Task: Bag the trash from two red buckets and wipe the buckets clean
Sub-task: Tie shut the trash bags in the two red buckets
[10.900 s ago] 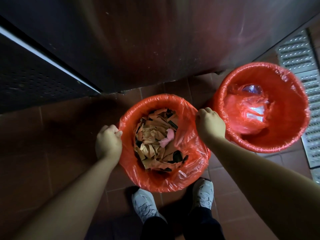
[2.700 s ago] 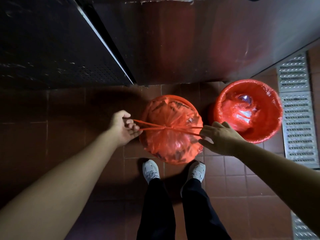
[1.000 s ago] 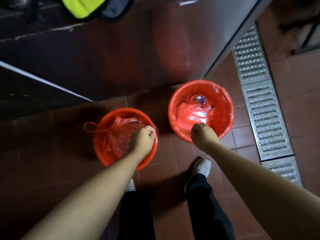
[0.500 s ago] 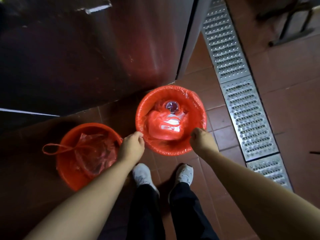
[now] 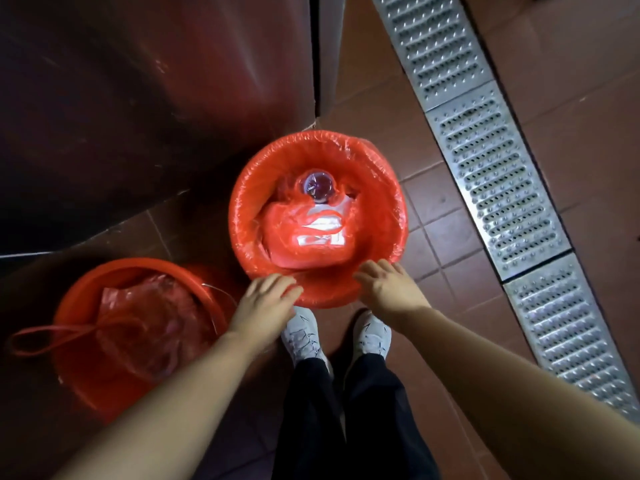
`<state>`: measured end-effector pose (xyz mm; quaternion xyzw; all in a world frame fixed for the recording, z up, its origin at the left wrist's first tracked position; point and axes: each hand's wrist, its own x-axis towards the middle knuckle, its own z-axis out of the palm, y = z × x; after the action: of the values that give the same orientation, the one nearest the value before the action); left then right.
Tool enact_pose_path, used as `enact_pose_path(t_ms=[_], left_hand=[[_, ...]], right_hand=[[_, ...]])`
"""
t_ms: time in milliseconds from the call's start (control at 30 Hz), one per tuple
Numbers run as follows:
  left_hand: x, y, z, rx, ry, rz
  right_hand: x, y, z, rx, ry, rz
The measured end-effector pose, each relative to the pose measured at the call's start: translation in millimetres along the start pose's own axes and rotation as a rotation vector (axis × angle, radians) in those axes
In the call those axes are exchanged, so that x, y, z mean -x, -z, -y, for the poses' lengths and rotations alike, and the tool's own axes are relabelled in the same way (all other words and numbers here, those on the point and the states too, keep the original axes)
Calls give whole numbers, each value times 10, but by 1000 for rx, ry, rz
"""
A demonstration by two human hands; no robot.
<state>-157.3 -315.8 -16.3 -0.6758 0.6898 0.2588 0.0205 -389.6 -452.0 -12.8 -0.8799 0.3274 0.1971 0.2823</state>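
Your left hand sits at the near rim of the lined bucket at frame centre, fingers spread and laid on the red liner, lower-left part of the rim. Your right hand is at the lower-right part of the same rim, fingers also straight and fanned, tips at the liner edge; can't tell if they press it or only hover. Neither hand is pinching anything.

Liner is folded over the rim all round. Inside: a clear plastic cup toward the far side, and crumpled red and white plastic trash below it.

Second bucket is in the lower left of the frame, just beside your left forearm. Its bag is gathered shut and sits inside the bucket; the drawstring loop trails over the left rim toward the frame edge.

Both buckets stand on the brown tiled floor. Dark metal cabinet panel fills the upper left, right behind both buckets. Perforated metal drain grate runs diagonally down the right side, apart from the centre bucket. Your white shoes are just below the centre bucket, toes almost under its rim.
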Motion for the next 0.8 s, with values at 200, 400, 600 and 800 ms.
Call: enact_pose_path(t_ms=[200,400,600,800], left_hand=[[-129,-252,28,-14,-72,-63],[-260,-142,54,27,-28,74],[-705,97,121,-80,250,109],[-917,171,182,-113,232,-31]], right_hand=[[-21,-190,96,90,87,-40],[-123,-145,107,174,73,-60],[-665,61,27,212,-35,-90],[-893,199,-59,122,-186,-131]])
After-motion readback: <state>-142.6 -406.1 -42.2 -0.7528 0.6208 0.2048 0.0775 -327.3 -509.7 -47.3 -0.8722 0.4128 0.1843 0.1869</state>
